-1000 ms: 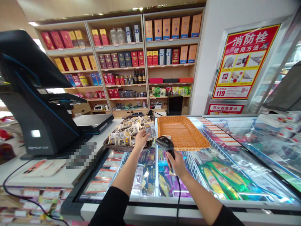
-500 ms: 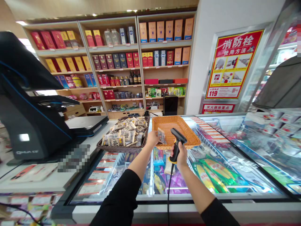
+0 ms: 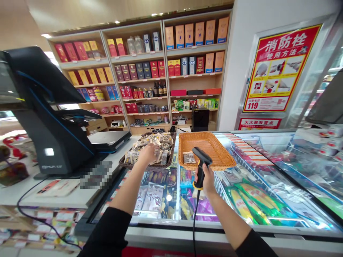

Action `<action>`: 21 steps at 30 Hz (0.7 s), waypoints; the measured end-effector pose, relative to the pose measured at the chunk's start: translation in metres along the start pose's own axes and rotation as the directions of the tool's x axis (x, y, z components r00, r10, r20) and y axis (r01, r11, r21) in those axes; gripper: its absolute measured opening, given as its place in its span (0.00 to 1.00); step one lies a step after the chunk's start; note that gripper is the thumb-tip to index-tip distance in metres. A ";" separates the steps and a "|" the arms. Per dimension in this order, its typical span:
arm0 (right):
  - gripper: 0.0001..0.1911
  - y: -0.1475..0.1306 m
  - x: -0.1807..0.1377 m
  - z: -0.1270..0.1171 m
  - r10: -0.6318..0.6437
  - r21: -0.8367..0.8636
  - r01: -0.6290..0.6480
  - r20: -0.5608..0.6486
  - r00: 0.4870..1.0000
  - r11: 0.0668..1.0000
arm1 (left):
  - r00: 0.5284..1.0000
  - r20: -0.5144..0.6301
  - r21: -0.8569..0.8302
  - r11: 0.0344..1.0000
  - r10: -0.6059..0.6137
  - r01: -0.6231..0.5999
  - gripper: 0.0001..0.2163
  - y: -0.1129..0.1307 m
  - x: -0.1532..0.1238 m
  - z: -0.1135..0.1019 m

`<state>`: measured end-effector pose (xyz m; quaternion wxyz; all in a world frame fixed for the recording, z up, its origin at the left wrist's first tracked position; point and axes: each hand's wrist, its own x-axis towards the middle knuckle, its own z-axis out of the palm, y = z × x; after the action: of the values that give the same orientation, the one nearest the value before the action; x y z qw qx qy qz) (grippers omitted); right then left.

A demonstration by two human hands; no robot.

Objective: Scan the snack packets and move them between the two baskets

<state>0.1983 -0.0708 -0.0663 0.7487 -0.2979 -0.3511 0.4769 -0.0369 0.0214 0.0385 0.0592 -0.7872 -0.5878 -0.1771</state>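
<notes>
A dark brown wicker basket (image 3: 174, 150) holds a heap of small wrapped snack packets (image 3: 143, 141). My left hand (image 3: 148, 153) is down in that heap, fingers bent and closed on a packet, which they mostly cover. In my right hand (image 3: 207, 178) is a black and yellow barcode scanner (image 3: 200, 167), held upright by its handle, its cable hanging down. Just left of the scanner head, a snack packet (image 3: 188, 157) lies at the front left inside an orange wicker basket (image 3: 214, 146).
Both baskets stand on a glass-topped freezer (image 3: 158, 217) with bagged goods inside. At left are a black checkout terminal (image 3: 56, 117) and a flat weighing scale (image 3: 109, 139). The scanner cable (image 3: 195, 221) runs over the freezer's front edge. Shelves of boxes (image 3: 142, 71) stand behind.
My left hand has let go of a packet in the orange basket and moved left into the dark basket. The right hand still holds the scanner. The view has shifted slightly left.
</notes>
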 end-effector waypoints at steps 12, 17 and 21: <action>0.19 0.013 -0.009 0.002 0.002 -0.157 0.011 0.086 0.996 0.988 | 0.996 -0.049 -0.060 0.995 0.075 -0.078 0.24 -0.027 -0.013 0.010; 0.19 0.018 -0.008 0.000 -0.033 -0.214 0.060 0.127 0.991 0.975 | 0.914 -0.298 -0.539 0.839 -0.276 0.078 0.17 -0.004 0.001 0.020; 0.17 0.016 -0.010 -0.002 -0.084 -0.365 0.163 0.224 0.971 0.917 | 0.944 -0.105 -0.904 0.425 -0.312 0.040 0.15 0.022 0.014 0.041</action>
<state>0.1891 -0.0741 -0.0823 0.6653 -0.3641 -0.5301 0.3792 -0.0039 0.0399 0.0084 -0.3071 -0.6027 -0.4726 -0.5649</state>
